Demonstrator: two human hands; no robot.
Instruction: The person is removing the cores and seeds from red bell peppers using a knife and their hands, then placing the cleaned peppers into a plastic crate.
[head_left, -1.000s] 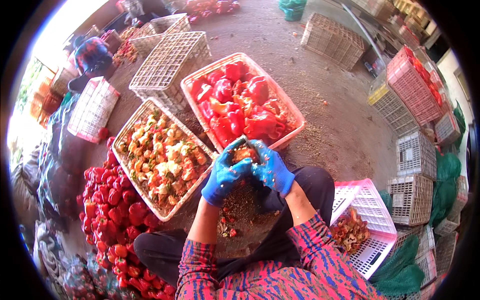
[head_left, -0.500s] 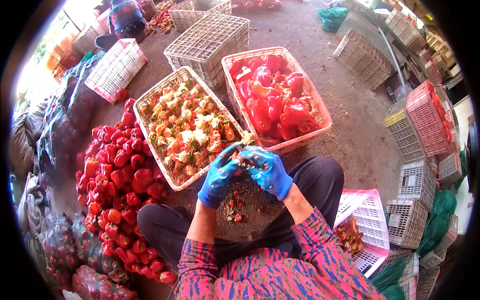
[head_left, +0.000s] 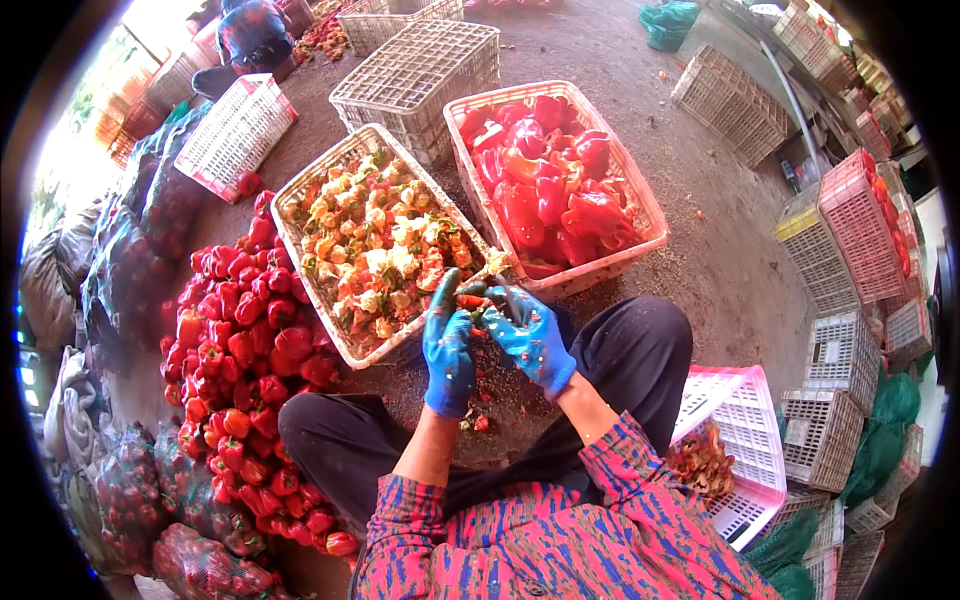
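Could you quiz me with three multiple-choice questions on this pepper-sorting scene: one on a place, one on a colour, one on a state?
1. Where is the loose pepper pile?
A. on the person's left
B. on the person's right
C. inside a crate

2. What colour are the gloves?
A. yellow
B. blue
C. white

3. What are the hands doing?
A. resting on the knees
B. lifting a crate
C. holding a pepper between them

Answers: 1 A, the pile lies on the ground at left. 2 B, left hand and right hand wear blue gloves. 3 C, both close around a pepper.
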